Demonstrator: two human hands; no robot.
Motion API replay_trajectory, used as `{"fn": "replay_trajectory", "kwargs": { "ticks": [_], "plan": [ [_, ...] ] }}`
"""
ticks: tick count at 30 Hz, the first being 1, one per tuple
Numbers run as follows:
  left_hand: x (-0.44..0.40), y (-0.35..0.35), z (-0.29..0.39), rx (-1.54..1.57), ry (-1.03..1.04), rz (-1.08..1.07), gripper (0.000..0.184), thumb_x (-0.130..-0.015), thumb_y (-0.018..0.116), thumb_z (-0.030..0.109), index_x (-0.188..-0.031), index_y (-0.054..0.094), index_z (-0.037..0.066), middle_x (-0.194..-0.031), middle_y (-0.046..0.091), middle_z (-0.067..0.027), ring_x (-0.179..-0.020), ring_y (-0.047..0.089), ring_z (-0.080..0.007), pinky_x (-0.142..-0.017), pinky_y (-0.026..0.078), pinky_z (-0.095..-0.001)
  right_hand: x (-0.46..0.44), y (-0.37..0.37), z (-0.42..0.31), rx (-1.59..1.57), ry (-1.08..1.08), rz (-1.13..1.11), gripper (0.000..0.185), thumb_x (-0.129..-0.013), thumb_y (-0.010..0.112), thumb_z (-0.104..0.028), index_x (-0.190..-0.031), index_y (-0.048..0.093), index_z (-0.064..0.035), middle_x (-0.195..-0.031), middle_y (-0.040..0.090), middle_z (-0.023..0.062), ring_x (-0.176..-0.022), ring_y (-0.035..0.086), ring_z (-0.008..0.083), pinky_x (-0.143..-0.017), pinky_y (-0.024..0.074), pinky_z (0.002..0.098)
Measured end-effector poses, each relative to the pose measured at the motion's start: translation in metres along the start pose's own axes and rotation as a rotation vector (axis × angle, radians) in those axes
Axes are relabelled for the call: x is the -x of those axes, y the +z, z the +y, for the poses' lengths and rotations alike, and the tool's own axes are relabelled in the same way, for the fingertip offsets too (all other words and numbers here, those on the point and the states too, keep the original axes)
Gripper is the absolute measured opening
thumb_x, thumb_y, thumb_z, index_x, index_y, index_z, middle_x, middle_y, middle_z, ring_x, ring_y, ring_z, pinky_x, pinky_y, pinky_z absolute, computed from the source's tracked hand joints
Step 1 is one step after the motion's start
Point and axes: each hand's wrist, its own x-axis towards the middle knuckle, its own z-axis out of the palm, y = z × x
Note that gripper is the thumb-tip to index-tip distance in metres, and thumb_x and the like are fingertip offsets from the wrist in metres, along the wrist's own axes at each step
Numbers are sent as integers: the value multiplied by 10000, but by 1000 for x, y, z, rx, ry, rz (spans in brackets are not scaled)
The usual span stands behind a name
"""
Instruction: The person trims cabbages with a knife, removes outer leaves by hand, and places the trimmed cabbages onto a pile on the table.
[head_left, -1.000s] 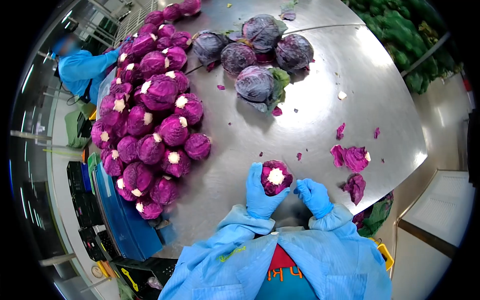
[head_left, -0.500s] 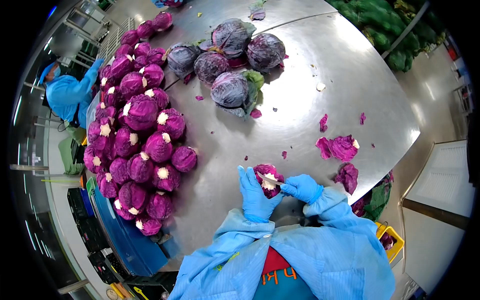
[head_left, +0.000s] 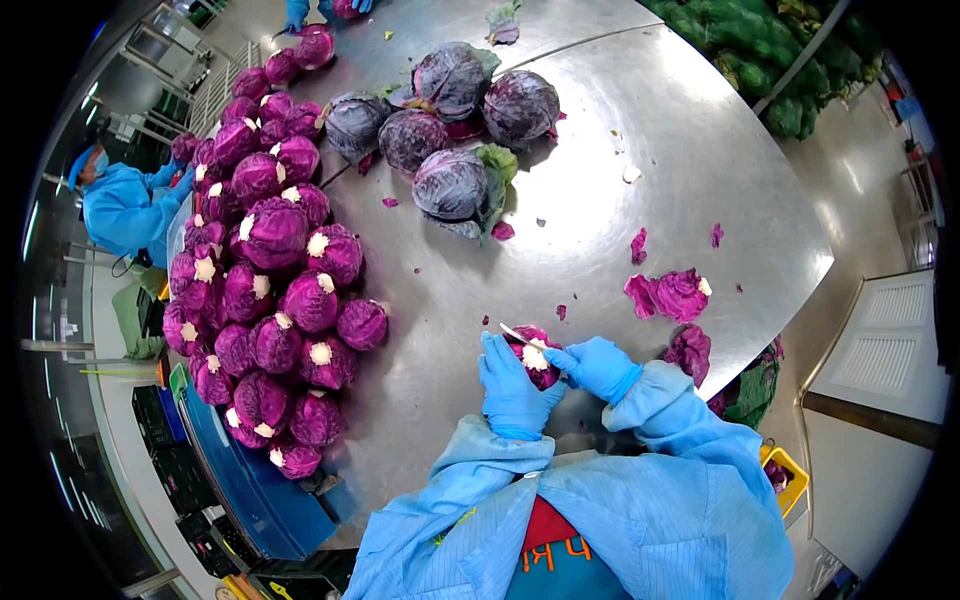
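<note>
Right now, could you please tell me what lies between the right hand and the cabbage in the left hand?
In the head view, a knife extends from the right hand over the cabbage.

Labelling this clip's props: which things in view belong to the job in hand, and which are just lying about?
Seem part of the job:
- red cabbage in the left hand
- knife in the right hand
- pile of trimmed red cabbages
- dark-leaved red cabbages
- steel table

Probably just lying about:
- torn purple leaves
- pale scrap
- black crates
</note>
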Motion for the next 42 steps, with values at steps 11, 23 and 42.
{"fn": "replay_trajectory", "kwargs": {
  "ticks": [11,23,42],
  "plan": [
    [-2,5,-6,-91,48,5,1160,-549,864,411,-1395,232,-69,-1403,312,-305,-1198,424,-450,-995,399,-485,4,55,24,-362,-4,444,451,-940,508,-487,-753,571,-81,-638,596,135,-563,600,291,-522,455,391],
    [5,1,1,-181,76,-51,1169,-545,872,397,-1414,227,-44,-1428,287,-282,-1228,387,-444,-983,422,-472,-11,-9,0,-293,-98,161,539,-795,746,-279,-1260,580,-62,-1030,677,94,-868,629,165,-800,507,324],
    [-17,6,13,-384,193,-72,659,-658,695,456,-1144,560,31,-1270,515,-142,-1212,444,-376,-998,352,-530,4,3,-7,54,-84,282,324,-787,634,-421,-876,612,-110,-788,613,119,-749,618,340,-663,488,431]
  ]
}}
